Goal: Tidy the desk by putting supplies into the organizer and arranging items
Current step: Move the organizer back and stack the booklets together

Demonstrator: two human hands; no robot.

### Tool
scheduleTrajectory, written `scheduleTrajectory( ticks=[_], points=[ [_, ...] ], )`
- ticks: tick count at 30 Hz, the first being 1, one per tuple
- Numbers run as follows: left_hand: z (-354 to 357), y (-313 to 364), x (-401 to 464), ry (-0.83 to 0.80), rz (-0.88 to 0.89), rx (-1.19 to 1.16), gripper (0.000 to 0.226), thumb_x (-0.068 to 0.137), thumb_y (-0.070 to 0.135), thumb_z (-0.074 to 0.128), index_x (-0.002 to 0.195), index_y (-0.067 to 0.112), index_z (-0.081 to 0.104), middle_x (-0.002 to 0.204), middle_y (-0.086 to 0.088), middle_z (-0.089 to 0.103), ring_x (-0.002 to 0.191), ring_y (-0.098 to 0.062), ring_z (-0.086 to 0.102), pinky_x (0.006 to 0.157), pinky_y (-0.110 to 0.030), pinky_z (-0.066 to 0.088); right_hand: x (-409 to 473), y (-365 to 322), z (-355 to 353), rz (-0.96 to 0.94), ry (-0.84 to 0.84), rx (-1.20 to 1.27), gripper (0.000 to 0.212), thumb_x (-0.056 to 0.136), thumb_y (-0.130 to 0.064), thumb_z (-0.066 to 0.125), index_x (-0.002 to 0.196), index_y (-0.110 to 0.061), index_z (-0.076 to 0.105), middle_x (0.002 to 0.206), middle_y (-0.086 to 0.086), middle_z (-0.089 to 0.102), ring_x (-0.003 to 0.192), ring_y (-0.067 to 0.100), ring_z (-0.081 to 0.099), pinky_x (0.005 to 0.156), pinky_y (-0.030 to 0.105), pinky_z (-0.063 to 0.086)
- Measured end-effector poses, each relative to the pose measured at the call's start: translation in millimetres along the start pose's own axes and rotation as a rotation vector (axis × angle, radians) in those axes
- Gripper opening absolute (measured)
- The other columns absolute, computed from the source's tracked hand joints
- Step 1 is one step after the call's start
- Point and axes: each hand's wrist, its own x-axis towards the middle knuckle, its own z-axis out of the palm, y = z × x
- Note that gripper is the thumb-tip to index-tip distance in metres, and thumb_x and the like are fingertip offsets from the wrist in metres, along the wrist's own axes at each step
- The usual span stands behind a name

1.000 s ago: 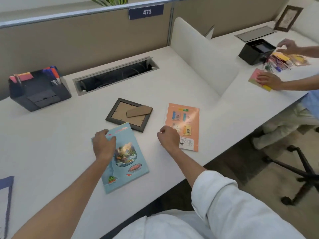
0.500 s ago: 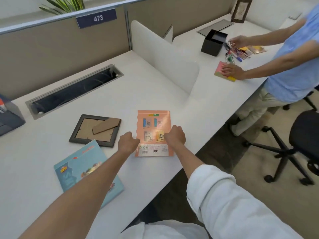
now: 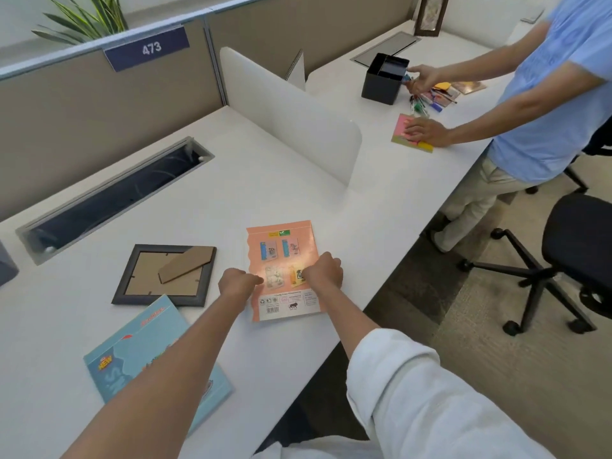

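Orange card covers the booklet [image 3: 283, 256] that lies flat on the white desk [image 3: 265, 180] near its front edge, back cover up; its small print and barcode panel are too blurred to read. At the far left a dark organizer [image 3: 5, 270] is cut off by the frame edge, only 1 corner showing; the blue booklet [image 3: 132, 346] at lower left is partly hidden under the left forearm, and its title cannot be made out. A picture frame [image 3: 165, 274] lies face down between the blue booklet and the cable tray [image 3: 109, 197].

Compared with 0.5 s ago, both hands sit slightly further onto the orange cover, and the view has swung a little right, so less of the organizer shows; 1.0 s ago the left hand was on the blue booklet.

The left hand [image 3: 236, 283] rests at the orange booklet's left edge, fingers curled, their tips touching the cover; the right hand [image 3: 323, 270] lies on the cover's right half, fingers curled under and knuckles up; whether either truly pinches the card I cannot tell, since the fingertips are hidden beneath the hands.

Beyond the white divider [image 3: 291, 117], another person's hands reach among pens [image 3: 427, 102] and sticky notes [image 3: 410, 135] beside a black box [image 3: 384, 79].
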Motion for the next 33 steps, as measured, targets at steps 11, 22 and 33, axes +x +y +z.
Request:
scheduleTrajectory(
  ticks=[11,22,33],
  points=[
    [-58.0,-4.4,-23.6,-0.119,0.101,-0.330,0.033,0.077,0.004,0.065,0.104,0.020,0.056,0.095,-0.005,0.071,0.081,-0.024,0.072,0.065,-0.039,0.060,-32.2,-38.7,17.6,-0.005,-0.145,0.458,0.028,0.071,-0.018,0.051,0.098,-0.014,0.056,0.090,0.001,0.070,0.076,0.020,0.069,0.062,0.029,0.056],
    [-184.7,-57.1,-62.6,-0.014,0.153,-0.641,0.037,0.081,-0.014,0.060,0.109,0.007,0.050,0.103,-0.014,0.065,0.094,-0.032,0.067,0.073,-0.044,0.057,-119.3,-112.6,64.6,-0.210,-0.289,0.514,0.014,0.074,-0.014,0.046,0.084,-0.017,0.057,0.086,0.004,0.071,0.072,0.022,0.069,0.064,0.035,0.058],
    [-218.6,-77.2,-121.1,0.455,0.626,-0.133,0.042,0.093,0.024,0.057,0.133,0.027,0.044,0.110,-0.001,0.070,0.088,-0.016,0.070,0.076,-0.035,0.060,-219.2,-156.7,113.8,-0.483,-0.694,0.489,0.053,0.084,-0.063,0.058,0.119,-0.024,0.050,0.108,-0.002,0.069,0.096,0.014,0.068,0.074,0.037,0.056]
  ],
)
